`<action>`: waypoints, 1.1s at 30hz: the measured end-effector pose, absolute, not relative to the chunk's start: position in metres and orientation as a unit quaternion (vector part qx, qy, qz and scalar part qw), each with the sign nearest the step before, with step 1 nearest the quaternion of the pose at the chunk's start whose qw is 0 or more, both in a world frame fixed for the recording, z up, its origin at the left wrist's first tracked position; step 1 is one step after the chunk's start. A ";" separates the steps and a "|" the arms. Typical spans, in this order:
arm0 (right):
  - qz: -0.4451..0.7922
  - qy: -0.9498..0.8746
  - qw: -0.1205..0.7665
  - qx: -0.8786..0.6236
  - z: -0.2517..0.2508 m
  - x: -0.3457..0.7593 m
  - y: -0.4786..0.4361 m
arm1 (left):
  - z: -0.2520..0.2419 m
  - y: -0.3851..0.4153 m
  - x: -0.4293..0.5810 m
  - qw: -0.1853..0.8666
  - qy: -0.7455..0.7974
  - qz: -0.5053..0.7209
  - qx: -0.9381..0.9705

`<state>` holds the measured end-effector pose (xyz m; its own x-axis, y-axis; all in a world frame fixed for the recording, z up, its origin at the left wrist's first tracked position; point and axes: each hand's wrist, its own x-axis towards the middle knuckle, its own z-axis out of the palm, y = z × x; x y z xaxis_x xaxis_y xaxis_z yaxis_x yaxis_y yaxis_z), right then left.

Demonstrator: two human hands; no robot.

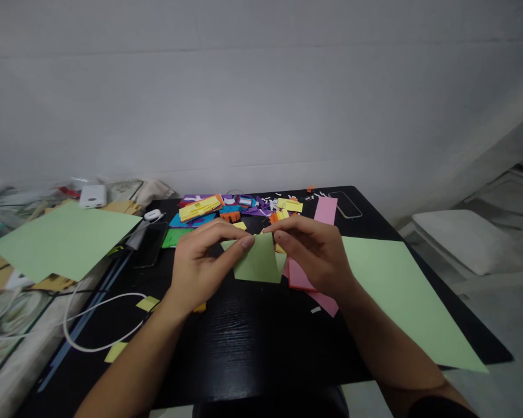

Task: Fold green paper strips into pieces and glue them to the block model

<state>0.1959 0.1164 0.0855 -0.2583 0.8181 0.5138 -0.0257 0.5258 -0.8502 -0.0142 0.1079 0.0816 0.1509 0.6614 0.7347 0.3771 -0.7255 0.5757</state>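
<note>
A small folded piece of light green paper [258, 261] is held up over the black table, between my two hands. My left hand [203, 258] pinches its upper left edge with thumb and forefinger. At the upper right corner, my right hand [316, 249] grips the same paper, its thumb near the top edge. A second flap of the paper shows behind the front one. Beyond my fingers lie small yellow and orange paper pieces [282, 216]. Pink paper strips [303, 276] lie beneath my right hand, partly hidden by it.
Large green sheets lie at right [387, 278] and at left [65, 238]. Colored folded papers [200, 208] and scraps sit at the back of the table [244, 348]. A dark phone [150, 244], a white cable [65, 325] and a clear phone case [345, 205] are around. A white stool [457, 238] stands right.
</note>
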 end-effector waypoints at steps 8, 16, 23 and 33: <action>0.382 -0.651 0.569 -0.326 0.081 0.188 0.116 | 0.082 0.106 -0.011 0.099 0.345 0.540 0.761; 0.277 -0.672 0.577 -0.373 0.082 0.188 0.106 | 0.084 0.105 -0.011 0.090 0.355 0.538 0.759; 0.362 -0.633 0.572 -0.377 0.078 0.184 0.108 | 0.080 0.106 -0.011 0.123 0.392 0.558 0.721; 0.363 -0.636 0.576 -0.364 0.085 0.189 0.111 | 0.087 0.103 -0.016 0.265 0.447 0.534 0.667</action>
